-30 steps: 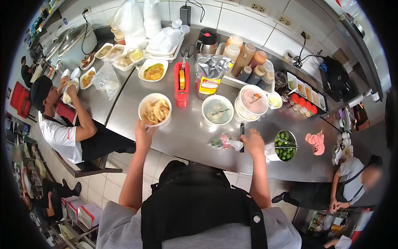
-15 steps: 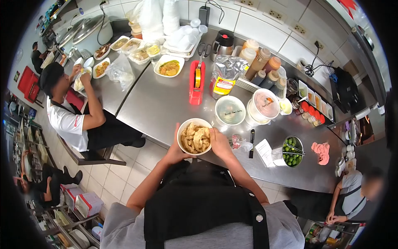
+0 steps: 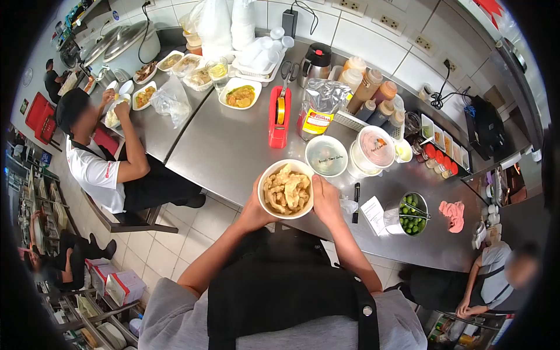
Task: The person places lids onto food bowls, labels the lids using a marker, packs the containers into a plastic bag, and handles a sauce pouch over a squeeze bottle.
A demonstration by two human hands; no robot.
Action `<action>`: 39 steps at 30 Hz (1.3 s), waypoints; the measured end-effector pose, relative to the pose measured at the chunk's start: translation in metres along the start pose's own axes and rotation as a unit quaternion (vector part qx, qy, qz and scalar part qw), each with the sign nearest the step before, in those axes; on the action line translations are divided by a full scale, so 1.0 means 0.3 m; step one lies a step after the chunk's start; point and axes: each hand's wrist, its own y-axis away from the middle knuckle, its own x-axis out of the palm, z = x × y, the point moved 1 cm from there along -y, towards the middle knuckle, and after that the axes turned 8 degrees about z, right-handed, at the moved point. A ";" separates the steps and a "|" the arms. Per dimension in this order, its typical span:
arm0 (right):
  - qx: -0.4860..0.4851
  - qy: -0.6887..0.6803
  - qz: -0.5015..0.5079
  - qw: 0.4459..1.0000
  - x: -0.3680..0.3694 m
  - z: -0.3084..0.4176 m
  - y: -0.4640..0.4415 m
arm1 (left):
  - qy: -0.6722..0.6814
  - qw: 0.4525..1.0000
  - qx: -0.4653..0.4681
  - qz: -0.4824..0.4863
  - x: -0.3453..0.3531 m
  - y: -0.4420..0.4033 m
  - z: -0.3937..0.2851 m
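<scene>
A white paper bowl (image 3: pixel 286 188) full of pale golden, crinkled fried pieces, which look like pork rinds, is held up in front of my apron at the table's near edge. My left hand (image 3: pixel 255 204) wraps around its left side, fingers partly hidden beneath. At the right side, my right hand (image 3: pixel 326 198) grips the wall with the thumb near the rim. Just beyond the bowl stands a lidded round tub (image 3: pixel 326 156) with handwriting on its lid. A small clear plastic bag (image 3: pixel 348 204) lies right of my right hand.
On the steel table (image 3: pixel 233 154) are a red tape dispenser (image 3: pixel 279 119), a foil pouch (image 3: pixel 318 111), sauce bottles (image 3: pixel 367 87), a black marker (image 3: pixel 356 203), a paper slip (image 3: pixel 373 216) and a container of green citrus fruit (image 3: pixel 412 213). A person (image 3: pixel 108 151) sits at left, another (image 3: pixel 490 274) at right.
Both hands have moved the bowl slightly to the right and closer to the camera. My right hand now covers part of the small plastic bag.
</scene>
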 end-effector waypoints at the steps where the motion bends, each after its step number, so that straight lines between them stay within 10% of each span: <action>1: -0.044 0.048 -0.024 0.998 -0.004 -0.002 -0.004 | -0.001 1.000 0.000 0.001 0.000 -0.005 0.000; 4: 0.075 -0.035 0.054 0.995 0.019 -0.046 -0.025 | 0.042 0.998 -0.040 0.018 0.006 -0.010 0.004; 8: -0.044 0.008 -0.038 0.998 0.003 0.006 -0.002 | -0.027 0.999 0.016 -0.010 -0.019 -0.013 -0.051; 20: 0.062 -0.042 0.046 0.996 0.037 -0.060 -0.065 | 0.032 0.998 -0.053 0.026 -0.031 -0.035 0.009; 27: -0.043 0.004 0.015 0.999 0.014 -0.051 -0.087 | 0.028 0.998 -0.053 -0.012 -0.044 -0.059 -0.059; 28: 0.085 -0.026 0.049 0.995 0.008 0.029 -0.069 | 0.014 0.998 -0.054 -0.004 -0.034 -0.053 -0.022; 39: -0.060 0.192 0.124 0.972 -0.378 0.147 -0.077 | 0.064 0.997 -0.050 0.010 0.021 -0.062 -0.080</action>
